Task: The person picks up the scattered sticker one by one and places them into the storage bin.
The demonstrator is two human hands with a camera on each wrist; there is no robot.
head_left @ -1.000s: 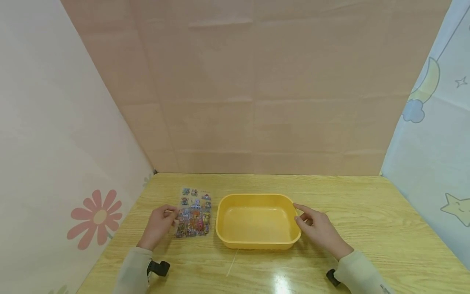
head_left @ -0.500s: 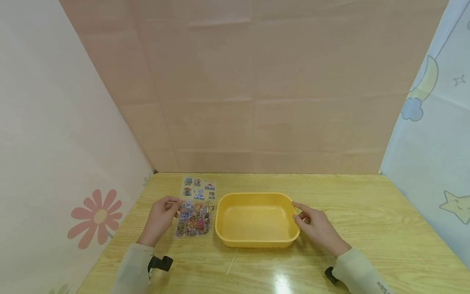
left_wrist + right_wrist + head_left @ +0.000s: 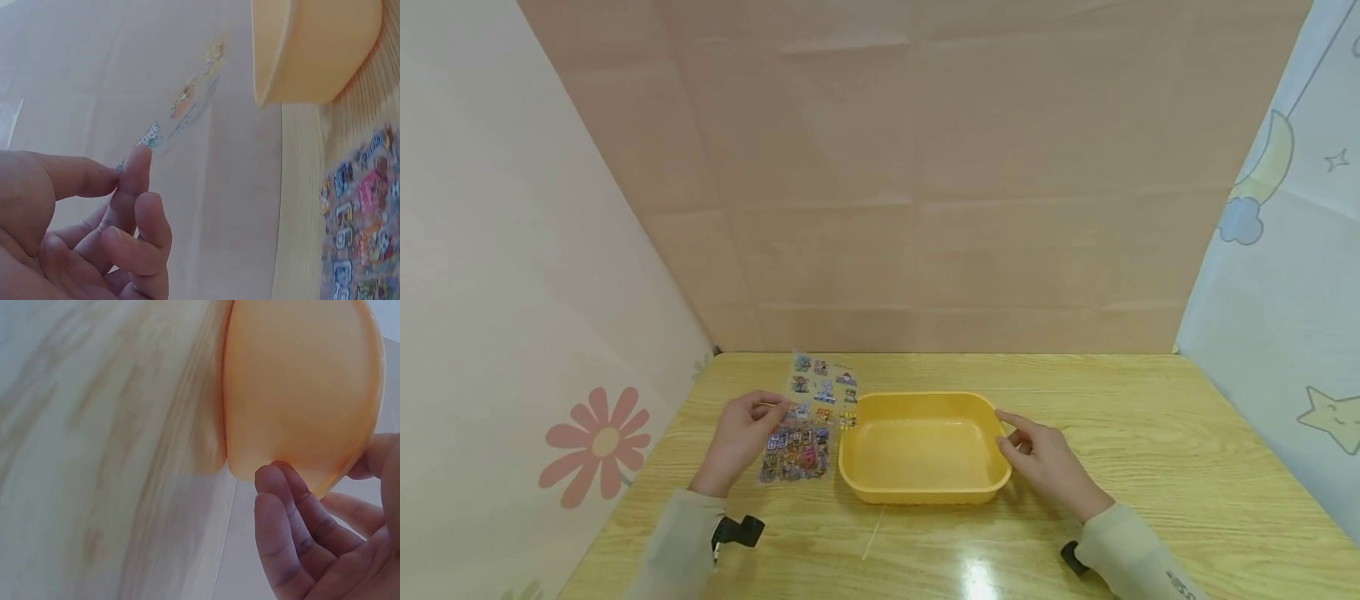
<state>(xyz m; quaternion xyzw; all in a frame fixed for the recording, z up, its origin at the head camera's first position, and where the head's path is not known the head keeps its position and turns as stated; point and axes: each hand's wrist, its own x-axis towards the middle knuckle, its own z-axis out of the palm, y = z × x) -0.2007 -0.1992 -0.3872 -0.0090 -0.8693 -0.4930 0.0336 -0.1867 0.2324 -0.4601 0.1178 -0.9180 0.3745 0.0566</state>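
My left hand (image 3: 741,437) pinches the edge of a clear sticker sheet (image 3: 823,387) between thumb and index finger. The sheet stands raised and tilted, its far corner overlapping the basin's left rim in the head view. In the left wrist view the sheet (image 3: 181,103) is thin and faint, with small colourful prints. Below it on the table lies a clear packet of colourful stickers (image 3: 795,454). My right hand (image 3: 1048,462) holds the right rim of a yellow plastic basin (image 3: 925,497), thumb and index finger at the edge. Its other fingers (image 3: 275,531) curl loosely beside the outer wall.
The wood-grain table (image 3: 1150,442) carries the basin at its middle. A thin pale strip (image 3: 874,533) lies in front of the basin. A beige cloth backdrop (image 3: 917,192) rises behind, with printed white sheets on both sides.
My left hand has moved up and right, drawing the clear sheet away from the packet toward the basin. The right hand stays at the basin's rim.
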